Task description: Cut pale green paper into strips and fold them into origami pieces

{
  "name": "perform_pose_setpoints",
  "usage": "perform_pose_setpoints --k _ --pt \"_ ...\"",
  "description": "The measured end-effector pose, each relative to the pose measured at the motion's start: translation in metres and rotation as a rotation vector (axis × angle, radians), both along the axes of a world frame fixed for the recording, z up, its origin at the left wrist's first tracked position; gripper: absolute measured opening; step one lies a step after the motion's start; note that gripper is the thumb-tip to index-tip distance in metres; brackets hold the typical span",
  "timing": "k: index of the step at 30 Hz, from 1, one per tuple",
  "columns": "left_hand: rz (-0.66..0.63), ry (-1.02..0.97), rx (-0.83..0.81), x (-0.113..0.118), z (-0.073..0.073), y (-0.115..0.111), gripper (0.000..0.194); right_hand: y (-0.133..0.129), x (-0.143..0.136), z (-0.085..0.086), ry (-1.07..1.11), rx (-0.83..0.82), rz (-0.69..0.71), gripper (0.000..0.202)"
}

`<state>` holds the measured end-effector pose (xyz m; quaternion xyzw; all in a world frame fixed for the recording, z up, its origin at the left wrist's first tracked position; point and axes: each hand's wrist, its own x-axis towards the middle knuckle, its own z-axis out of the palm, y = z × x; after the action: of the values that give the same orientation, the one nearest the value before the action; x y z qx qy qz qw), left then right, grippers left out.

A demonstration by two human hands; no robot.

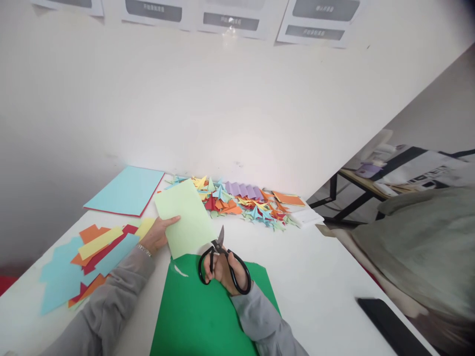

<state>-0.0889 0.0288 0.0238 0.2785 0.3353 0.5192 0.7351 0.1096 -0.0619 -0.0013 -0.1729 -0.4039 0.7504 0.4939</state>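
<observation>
My left hand grips a sheet of pale green paper by its left edge, thumb on the front face. The sheet is held tilted above the table. In my right hand is a pair of scissors with large black handles, fingers through the loops. Their blades point up beside the sheet's lower right corner; whether they touch the paper I cannot tell. Under both lies a large green sheet with a thin pale paper sliver at its upper left.
Coloured paper strips and scraps lie on the left. A light blue sheet on red is at the back left. Folded paper pieces are heaped along the wall. A black flat object lies on the right; a person's sleeve or clothing is beyond.
</observation>
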Motion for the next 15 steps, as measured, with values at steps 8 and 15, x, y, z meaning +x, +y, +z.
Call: perform_pose_setpoints --k 8,15 --pt "0.038 0.050 -0.007 -0.001 0.001 0.002 0.050 0.002 0.003 0.002 -0.040 -0.031 0.119 0.067" --pt "0.059 0.072 0.022 -0.004 -0.002 0.005 0.049 0.001 0.002 0.012 0.068 -0.098 0.078 0.064"
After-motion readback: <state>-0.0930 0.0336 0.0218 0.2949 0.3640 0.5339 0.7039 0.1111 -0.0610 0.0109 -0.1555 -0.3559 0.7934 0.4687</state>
